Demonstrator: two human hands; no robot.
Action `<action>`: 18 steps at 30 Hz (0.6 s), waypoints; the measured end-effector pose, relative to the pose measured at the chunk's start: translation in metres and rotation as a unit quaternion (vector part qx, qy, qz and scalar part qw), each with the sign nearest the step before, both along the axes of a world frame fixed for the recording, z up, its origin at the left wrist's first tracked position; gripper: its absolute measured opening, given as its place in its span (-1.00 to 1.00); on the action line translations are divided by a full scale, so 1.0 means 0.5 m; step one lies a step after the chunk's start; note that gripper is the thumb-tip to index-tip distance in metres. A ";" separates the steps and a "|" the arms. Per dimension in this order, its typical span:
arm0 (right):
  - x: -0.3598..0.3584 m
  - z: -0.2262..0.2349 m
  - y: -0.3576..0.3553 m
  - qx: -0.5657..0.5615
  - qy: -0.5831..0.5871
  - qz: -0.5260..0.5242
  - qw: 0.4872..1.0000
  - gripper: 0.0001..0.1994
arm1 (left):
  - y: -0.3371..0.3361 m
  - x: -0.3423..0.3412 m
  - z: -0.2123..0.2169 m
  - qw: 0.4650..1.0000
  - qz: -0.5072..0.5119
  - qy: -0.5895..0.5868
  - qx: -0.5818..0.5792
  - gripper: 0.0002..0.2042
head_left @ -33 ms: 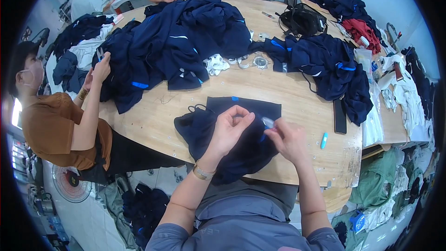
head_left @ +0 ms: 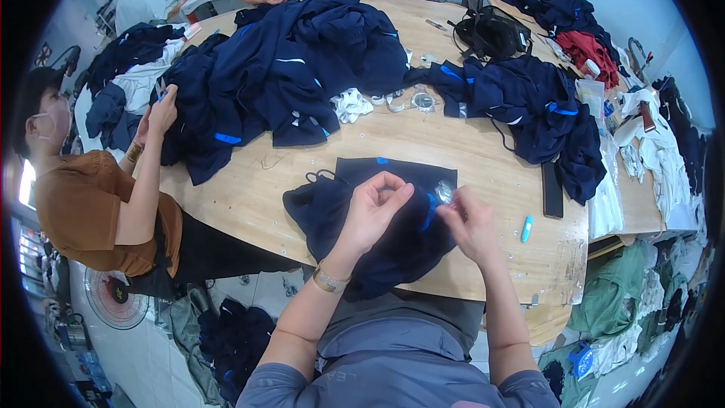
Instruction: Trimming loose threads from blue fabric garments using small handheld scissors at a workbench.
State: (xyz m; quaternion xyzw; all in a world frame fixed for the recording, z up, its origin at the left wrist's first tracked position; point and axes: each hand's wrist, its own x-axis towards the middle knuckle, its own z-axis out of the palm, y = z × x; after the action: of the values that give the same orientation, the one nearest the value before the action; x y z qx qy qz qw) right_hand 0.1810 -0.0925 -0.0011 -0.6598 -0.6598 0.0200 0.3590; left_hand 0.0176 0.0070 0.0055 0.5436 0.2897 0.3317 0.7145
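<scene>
Left hand (head_left: 368, 210) and right hand (head_left: 473, 225) at a navy garment (head_left: 408, 245) on the desk (head_left: 498, 174)

Reading the clock from the garment, with 6 o'clock toward the wearer's lap. Holding the left hand above the cloth near its centre, with thumb and forefinger tips together; cannot tell of anything fine pinched between them. Holding the right hand toward 3 o'clock, with thumb and fingers closed on a small clear item (head_left: 444, 193). Just beside those fingertips, at their 8 o'clock, a bright blue strip (head_left: 429, 214) on the cloth.

Spread at the near edge of the desk, spilling past it at 6 o'clock. At 12, a bare band of wood up to a white crumpled cloth (head_left: 351, 106); at 11, a large navy heap (head_left: 317, 45). At 3, open wood as far as a turquoise marker (head_left: 526, 229). Between 2 and 3, a black phone (head_left: 553, 190), just beside a second heap (head_left: 529, 94). Toward 9, more bare wood, then a co-worker (head_left: 83, 196) in brown.

Pointing a flat panel's straight edge to 12, aligned roughly 9 to 3. Between 10 and 11, a dark cord (head_left: 322, 172) in loops. Too bunched for a sure long axis.
</scene>
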 end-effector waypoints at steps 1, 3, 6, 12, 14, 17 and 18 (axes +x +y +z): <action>0.007 -0.016 0.007 0.005 0.165 -0.012 0.986 -0.76 | 0.000 0.002 0.000 1.000 -0.001 -0.001 0.001 -0.92; 0.008 -0.012 0.023 0.016 0.377 0.012 0.926 -0.84 | 0.003 0.004 -0.002 0.999 -0.031 -0.015 0.012 -0.92; -0.014 0.000 0.046 0.030 0.447 0.111 0.887 -0.83 | -0.005 0.006 -0.007 0.997 -0.070 0.007 0.041 -0.92; 0.025 -0.018 0.044 -0.061 0.374 0.134 0.916 -0.71 | 0.010 -0.022 0.007 0.967 0.036 0.099 0.232 -0.90; 0.042 -0.017 0.042 -0.088 0.274 0.080 0.955 -0.70 | 0.013 -0.026 0.006 0.922 0.096 0.144 0.347 -0.91; 0.026 0.013 0.030 -0.076 0.137 0.040 0.987 -0.78 | 0.012 -0.027 -0.025 0.881 0.140 0.181 0.413 -0.88; 0.019 0.025 0.028 -0.057 0.055 0.015 0.997 -0.81 | 0.002 -0.021 -0.029 0.879 0.157 0.205 0.402 -0.86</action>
State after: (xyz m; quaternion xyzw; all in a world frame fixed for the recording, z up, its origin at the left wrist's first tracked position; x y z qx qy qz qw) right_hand 0.1904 -0.0783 0.0112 -0.6674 -0.6465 0.0992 0.3561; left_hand 0.0070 0.0082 -0.0093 0.7873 0.3529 0.4083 0.2980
